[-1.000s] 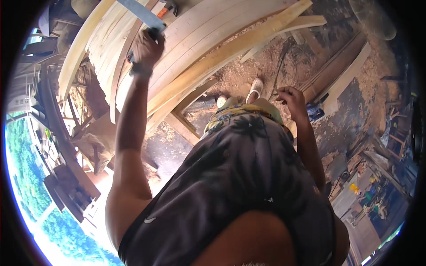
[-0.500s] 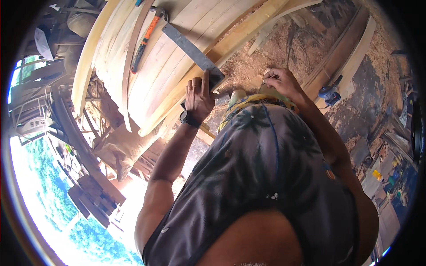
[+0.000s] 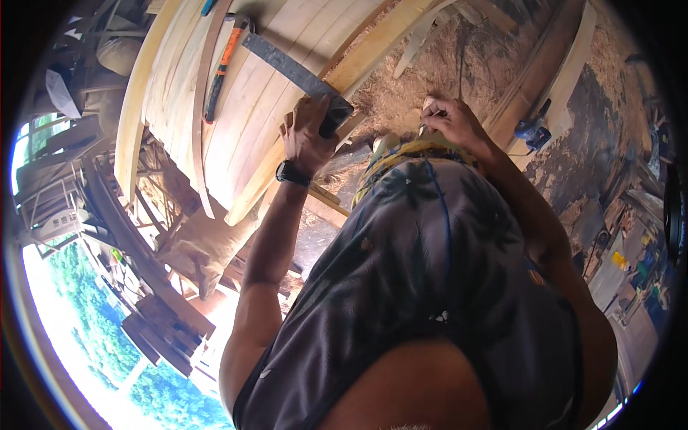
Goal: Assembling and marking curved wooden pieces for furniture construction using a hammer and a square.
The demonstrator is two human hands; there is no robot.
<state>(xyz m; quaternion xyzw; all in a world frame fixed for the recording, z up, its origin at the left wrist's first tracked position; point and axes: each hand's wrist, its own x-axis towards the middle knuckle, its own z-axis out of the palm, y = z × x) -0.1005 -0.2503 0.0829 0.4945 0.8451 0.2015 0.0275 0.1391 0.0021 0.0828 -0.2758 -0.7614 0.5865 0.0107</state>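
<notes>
My left hand (image 3: 309, 136), with a dark watch on the wrist, is closed on a try square (image 3: 290, 69) at its black stock. The square's grey metal blade points away to the far left over pale wooden planks (image 3: 269, 100). My right hand (image 3: 453, 122) is held in front of my waist with thumb and fingers pinched together. Something small may be between those fingertips, too small to name. Left of the square, a hammer (image 3: 224, 68) with an orange and black handle lies on the planks.
A curved wooden strip (image 3: 201, 122) runs along the planks at left. A blue power tool (image 3: 532, 134) sits at right beside long boards (image 3: 534, 79). Wood shavings (image 3: 423, 72) cover the ground ahead. Stacked timber (image 3: 154, 326) stands by the bright opening at lower left.
My left hand has drawn the square slightly left and nearer the far planks, its grip now wrapped more fully around the stock. My right hand has shifted slightly, still pinched.
</notes>
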